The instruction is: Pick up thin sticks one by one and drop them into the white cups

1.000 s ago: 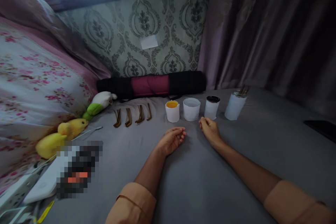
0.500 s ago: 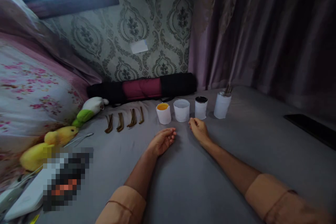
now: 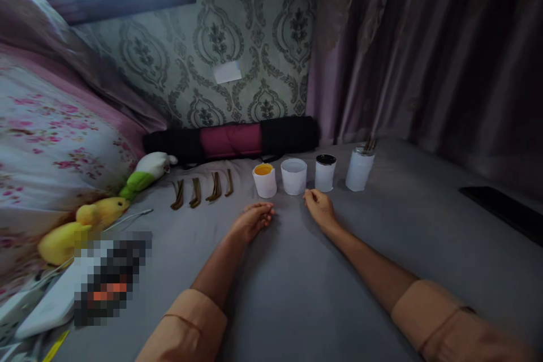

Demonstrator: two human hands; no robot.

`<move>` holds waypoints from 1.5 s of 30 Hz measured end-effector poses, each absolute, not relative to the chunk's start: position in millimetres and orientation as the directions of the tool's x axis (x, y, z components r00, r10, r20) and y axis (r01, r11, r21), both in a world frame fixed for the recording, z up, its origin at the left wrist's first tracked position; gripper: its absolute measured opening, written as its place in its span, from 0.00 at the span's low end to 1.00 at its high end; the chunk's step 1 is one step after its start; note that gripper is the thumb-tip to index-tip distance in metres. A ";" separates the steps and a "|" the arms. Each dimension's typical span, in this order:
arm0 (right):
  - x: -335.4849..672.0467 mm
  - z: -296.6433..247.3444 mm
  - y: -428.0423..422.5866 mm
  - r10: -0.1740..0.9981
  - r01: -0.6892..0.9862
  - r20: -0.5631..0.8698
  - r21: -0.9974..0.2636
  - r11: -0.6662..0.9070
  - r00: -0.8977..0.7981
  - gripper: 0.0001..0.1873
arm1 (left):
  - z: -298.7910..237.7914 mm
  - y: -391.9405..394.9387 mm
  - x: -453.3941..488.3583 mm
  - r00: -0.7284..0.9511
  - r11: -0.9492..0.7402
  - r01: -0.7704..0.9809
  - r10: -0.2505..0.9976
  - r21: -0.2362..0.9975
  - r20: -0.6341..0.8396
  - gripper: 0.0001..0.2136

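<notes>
My left hand (image 3: 253, 220) hovers or rests just in front of a white-wrapped cup with a yellow-orange inside (image 3: 264, 182). Its fingers are loosely bent and apart, and nothing shows in them. My right hand (image 3: 320, 208) is curled into a loose fist on the grey sheet; no object is visible in it. Just beyond its fingers stands a wider white cup (image 3: 294, 178). To the right of that are a white-wrapped cup with a dark rim (image 3: 325, 175) and a taller white container (image 3: 360, 171) with thin brown sticks poking out.
Small bundles of thin, bent brown sticks (image 3: 215, 188) lie in a row left of the cups. A black and maroon roll (image 3: 231, 140) lies along the wall. Plush toys (image 3: 102, 212) and a white device (image 3: 51, 305) are at left, a black flat object (image 3: 500, 209) at right.
My left hand has shifted left, away from my right hand. The right hand keeps its curled shape nearly in place. The cups and stick bundles stand as before; the view has tilted slightly.
</notes>
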State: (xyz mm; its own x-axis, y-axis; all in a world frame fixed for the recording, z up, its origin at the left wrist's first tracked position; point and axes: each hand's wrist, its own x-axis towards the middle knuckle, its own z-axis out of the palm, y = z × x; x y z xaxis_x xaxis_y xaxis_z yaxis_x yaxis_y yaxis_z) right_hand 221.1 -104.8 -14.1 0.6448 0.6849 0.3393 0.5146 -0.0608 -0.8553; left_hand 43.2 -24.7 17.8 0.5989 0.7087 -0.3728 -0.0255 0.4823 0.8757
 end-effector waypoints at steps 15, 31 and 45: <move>221.4 -13.7 -103.1 0.715 0.531 0.323 -0.844 -0.079 0.620 0.20 | 23.7 38.3 7.1 0.241 -0.015 0.485 0.963 0.874 -0.118 0.04; 221.2 -12.6 -101.6 0.715 0.522 0.311 -0.849 -0.088 0.626 0.18 | 34.8 88.7 -4.5 0.230 -0.257 0.885 0.966 0.389 0.115 0.10; 223.0 -16.4 -101.4 0.712 0.522 0.315 -0.848 -0.085 0.627 0.19 | 26.0 104.0 -2.7 0.347 -0.371 0.910 0.926 0.183 0.148 0.12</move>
